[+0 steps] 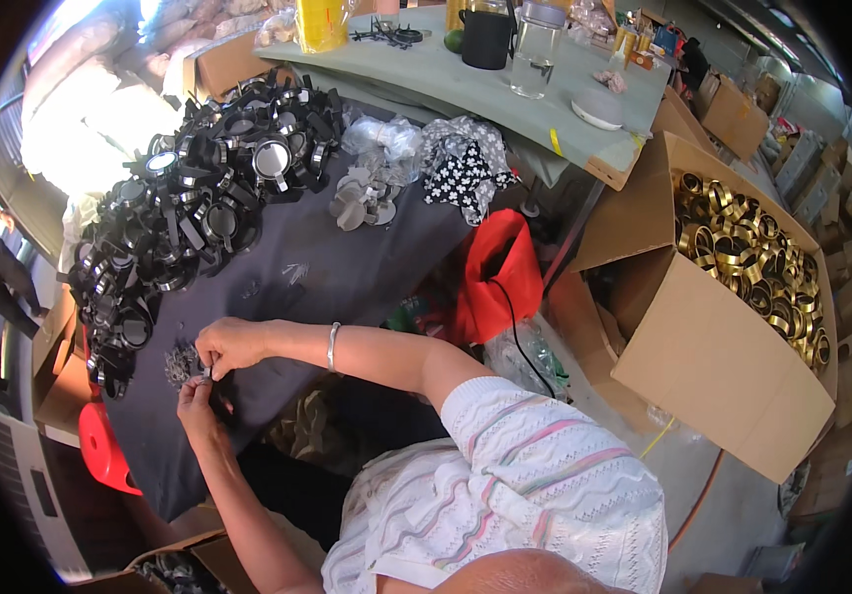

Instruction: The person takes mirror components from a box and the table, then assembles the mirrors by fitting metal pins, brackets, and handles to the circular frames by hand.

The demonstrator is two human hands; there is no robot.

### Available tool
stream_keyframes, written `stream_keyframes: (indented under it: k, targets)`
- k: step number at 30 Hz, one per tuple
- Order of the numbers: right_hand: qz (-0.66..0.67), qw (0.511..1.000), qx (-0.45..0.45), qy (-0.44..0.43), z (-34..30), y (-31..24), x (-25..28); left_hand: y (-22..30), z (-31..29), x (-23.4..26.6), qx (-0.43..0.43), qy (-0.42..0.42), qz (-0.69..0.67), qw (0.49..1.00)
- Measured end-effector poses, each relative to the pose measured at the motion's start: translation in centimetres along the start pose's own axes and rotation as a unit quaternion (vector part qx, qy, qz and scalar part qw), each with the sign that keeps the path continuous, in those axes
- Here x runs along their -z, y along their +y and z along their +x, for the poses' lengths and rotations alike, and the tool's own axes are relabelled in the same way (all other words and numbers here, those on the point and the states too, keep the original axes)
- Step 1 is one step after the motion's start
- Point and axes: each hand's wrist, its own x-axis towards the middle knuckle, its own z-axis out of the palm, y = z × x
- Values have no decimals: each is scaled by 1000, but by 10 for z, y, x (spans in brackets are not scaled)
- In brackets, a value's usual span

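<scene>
At the near left part of the dark cloth-covered table (347, 272), my left hand (195, 398) and my right hand (232, 344) meet, fingers pinched together. Between them is a small dark piece, too small and too covered by fingers to name. Right beside my fingers lies a little heap of thin grey metal parts (181, 364). Beyond, a large pile of black watch-like pieces (220, 226) with round silvery faces and black straps spreads along the table's far left side. Several small clear or silvery slivers (294, 271) lie on the cloth.
Flat grey discs (352, 208), clear plastic bags (384, 139) and a black-and-white patterned cloth (466, 178) lie farther back. A red bag (497, 277) hangs at the table's right. An open carton (723, 337) holds gold-coloured rings (743, 247). A red stool (104, 450) stands left.
</scene>
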Motion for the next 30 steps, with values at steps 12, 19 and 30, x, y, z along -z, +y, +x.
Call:
stream_keyframes:
  k: [12, 19, 30]
  targets:
    - [-264, 960, 37, 82, -32, -33, 53, 3, 1, 11, -12, 89, 19, 996]
    - [-333, 931, -149, 6, -74, -2, 97, 6, 3, 0, -23, 44, 68, 996]
    - [-395, 911, -118, -25, -79, 9, 75, -23, 14, 16, -51, -5, -49, 997]
